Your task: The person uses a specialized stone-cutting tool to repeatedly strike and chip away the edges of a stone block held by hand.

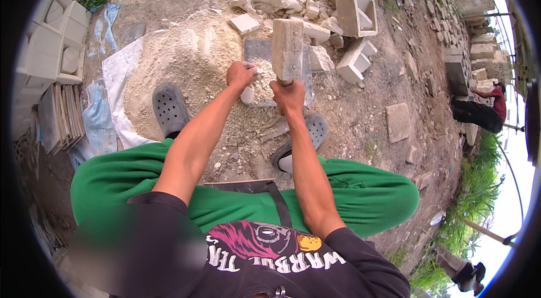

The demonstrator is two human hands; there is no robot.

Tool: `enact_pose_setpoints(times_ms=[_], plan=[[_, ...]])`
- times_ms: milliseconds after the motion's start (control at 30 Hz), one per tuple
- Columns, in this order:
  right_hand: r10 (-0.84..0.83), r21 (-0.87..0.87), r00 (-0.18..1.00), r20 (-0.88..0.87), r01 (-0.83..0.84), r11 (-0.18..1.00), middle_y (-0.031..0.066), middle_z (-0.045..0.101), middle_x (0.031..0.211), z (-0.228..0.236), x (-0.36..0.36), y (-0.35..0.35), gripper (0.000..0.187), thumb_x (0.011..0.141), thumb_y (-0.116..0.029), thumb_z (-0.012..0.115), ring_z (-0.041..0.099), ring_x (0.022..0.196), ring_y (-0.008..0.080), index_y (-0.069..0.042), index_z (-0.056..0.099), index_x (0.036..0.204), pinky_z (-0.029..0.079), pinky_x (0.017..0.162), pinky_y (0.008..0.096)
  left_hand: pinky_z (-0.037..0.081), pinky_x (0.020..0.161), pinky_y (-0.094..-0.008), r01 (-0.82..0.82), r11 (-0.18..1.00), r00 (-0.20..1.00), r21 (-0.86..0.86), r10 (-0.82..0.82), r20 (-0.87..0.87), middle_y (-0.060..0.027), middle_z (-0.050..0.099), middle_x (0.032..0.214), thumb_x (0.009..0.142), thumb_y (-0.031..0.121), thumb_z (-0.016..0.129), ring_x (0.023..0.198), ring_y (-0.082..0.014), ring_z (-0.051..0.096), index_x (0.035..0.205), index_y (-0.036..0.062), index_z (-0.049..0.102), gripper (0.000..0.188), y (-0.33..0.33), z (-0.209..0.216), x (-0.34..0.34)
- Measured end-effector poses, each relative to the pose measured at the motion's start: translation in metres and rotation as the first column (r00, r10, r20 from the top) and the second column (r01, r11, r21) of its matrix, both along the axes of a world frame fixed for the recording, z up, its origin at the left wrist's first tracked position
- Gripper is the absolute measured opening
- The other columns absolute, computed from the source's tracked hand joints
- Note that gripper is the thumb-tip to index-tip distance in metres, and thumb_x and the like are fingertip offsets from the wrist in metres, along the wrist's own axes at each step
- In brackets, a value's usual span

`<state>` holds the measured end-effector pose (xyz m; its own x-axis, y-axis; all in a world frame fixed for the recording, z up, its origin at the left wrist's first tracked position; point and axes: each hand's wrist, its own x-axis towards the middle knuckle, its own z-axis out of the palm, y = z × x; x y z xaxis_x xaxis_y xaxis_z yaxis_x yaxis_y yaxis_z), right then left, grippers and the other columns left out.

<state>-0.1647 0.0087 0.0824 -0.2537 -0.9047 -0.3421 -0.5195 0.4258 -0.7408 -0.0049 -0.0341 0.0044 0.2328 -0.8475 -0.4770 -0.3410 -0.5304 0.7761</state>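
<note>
My right hand [288,96] is wrapped round the short handle of a mallet [288,49] with a big, dusty, block-shaped head. That head is raised over a flat grey slab [258,47] on the ground and hides part of it. Crushed pale stone [262,81] lies on the slab. At the slab's left edge my left hand [242,74] is curled closed, its fingertips by the crumbs; what it grips, if anything, is too small to make out. Just below it sits a pale stone chunk [247,94].
A mound of crushed stone [186,53] spreads over a white sheet [121,67] at left. Broken hollow blocks [356,13] pile up beyond the slab. My shoes [171,109] flank the work spot. Pale blocks [48,44] are stacked far left. Another person [487,107] works at far right.
</note>
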Motion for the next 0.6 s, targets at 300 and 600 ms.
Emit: enact_pose_setpoints(times_ms=[300, 600], plan=[[0.031, -0.004, 0.996, 0.080, -0.031, 1.000, 0.0099, 0.068, 0.063, -0.052, 0.004, 0.026, 0.029, 0.076, -0.023, 0.074, 0.068, 0.054, 0.0197, 0.005, 0.071, 0.085, 0.053, 0.053, 0.0354, 0.058, 0.071, -0.0328, -0.130, 0.991, 0.990, 0.043, 0.128, 0.054, -0.0059, 0.076, 0.078, 0.079, 0.022, 0.080, 0.070, -0.0194, 0.073, 0.087, 0.0147, 0.081, 0.011, -0.006, -0.012, 0.001], [0.111, 0.145, 0.992, -0.051, -0.103, 0.984, 0.0121, 0.069, 0.065, -0.067, -0.003, 0.016, 0.031, 0.074, -0.023, 0.075, 0.067, 0.055, 0.0191, 0.007, 0.071, 0.084, 0.052, 0.053, 0.0354, 0.057, 0.071, -0.0325, -0.112, 0.994, 0.991, 0.004, 0.111, 0.077, -0.0063, 0.077, 0.080, 0.079, 0.022, 0.080, 0.072, -0.0202, 0.074, 0.085, 0.0128, 0.081, 0.011, -0.001, 0.000, -0.016]])
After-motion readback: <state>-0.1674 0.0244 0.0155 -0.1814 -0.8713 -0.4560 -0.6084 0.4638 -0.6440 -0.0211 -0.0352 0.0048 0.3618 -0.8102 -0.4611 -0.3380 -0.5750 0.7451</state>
